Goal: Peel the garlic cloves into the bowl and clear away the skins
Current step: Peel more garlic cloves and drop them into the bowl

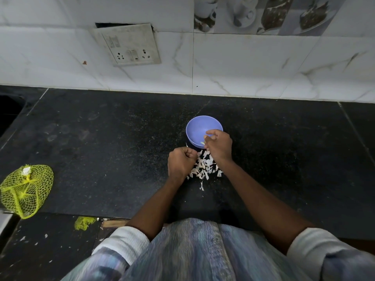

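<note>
- The right hand point(218, 146) hangs over the near rim of the bowl point(197, 126), its fingers point(210, 133) curled in a pinch on something small; I judge it a clove about to be dropped in, though the thing itself is too small to name.
- The left hand point(181, 162) rests on the desk point(101, 138) just left of the bowl, fingers curled tight; a thin pale sliver shows at its top, probably a skin, but I cannot tell what it holds.
- One lilac bowl stands on the desk, close enough for cloves to fall straight in; a pale-green speck lies inside, and I cannot count the cloves.
- One loose heap of white skins point(204, 167) lies between the wrists, just under the peeling, so scraps gather in one place for clearing; too many to count.
- One yellow net bag point(26, 189) lies well apart at the desk's left edge, with a yellow net scrap point(84, 222) below it.
</note>
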